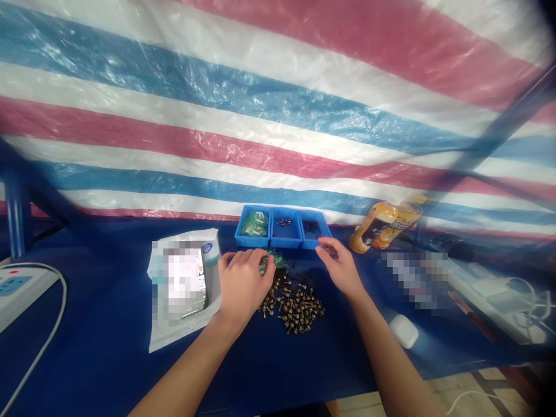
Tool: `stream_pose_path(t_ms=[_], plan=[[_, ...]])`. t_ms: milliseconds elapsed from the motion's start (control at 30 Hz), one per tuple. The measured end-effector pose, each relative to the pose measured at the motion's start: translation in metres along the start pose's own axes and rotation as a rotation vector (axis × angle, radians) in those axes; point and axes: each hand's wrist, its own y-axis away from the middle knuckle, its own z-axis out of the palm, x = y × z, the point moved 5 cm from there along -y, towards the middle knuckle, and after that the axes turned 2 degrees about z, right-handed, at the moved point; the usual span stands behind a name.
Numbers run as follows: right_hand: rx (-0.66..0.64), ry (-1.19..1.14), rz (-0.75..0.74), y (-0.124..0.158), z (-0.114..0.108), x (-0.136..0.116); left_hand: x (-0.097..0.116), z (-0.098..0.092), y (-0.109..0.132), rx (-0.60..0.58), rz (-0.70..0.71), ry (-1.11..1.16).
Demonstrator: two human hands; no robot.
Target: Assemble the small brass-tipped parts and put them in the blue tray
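My left hand (243, 284) rests on the blue tabletop with its fingers curled over a small heap of green plastic parts (273, 260). My right hand (341, 267) hovers just in front of the rightmost of three blue bins (283, 236), its fingertips pinched together; what they hold is too small to make out. The left bin holds green parts, the middle one a few small dark pieces, the right one black pieces. A pile of several small brass-coloured screws (293, 302) lies on the cloth between my two hands.
A white pouch (185, 284) lies left of my left hand. A power strip with cable (19, 289) sits at far left. An orange bottle (384, 225) lies on its side at right, a white earbud case (403, 331) nearer me. A striped tarp hangs behind.
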Motion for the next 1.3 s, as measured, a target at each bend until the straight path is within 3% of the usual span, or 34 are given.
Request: stream_pose_path(t_ms=[100, 300, 433, 533, 700, 933, 1133, 1300], plan=[[-0.216, 0.25, -0.11, 0.006, 0.011, -0.002, -0.001, -0.008, 0.0, 0.073, -0.067, -0.135], [-0.407, 0.522, -0.291, 0.01, 0.041, 0.0, -0.007, -0.012, 0.0, 0.064, -0.201, -0.278], [-0.408, 0.624, -0.339, 0.008, 0.047, -0.002, -0.024, -0.013, -0.006, 0.055, -0.275, -0.261], [-0.364, 0.667, -0.298, 0.007, 0.048, -0.006, -0.035, -0.019, -0.013, 0.066, -0.244, -0.217], [-0.292, 0.478, -0.232, 0.008, 0.045, -0.017, -0.028, -0.029, -0.016, 0.155, -0.043, -0.073], [-0.265, -0.07, -0.208, 0.022, 0.034, -0.042, 0.013, -0.004, -0.001, -0.186, 0.228, 0.191], [-0.283, -0.183, -0.171, 0.027, 0.037, -0.044, 0.024, 0.003, 0.004, -0.323, 0.293, 0.293], [-0.267, -0.207, -0.145, 0.028, 0.037, -0.041, 0.021, 0.007, 0.004, -0.341, 0.245, 0.37]])
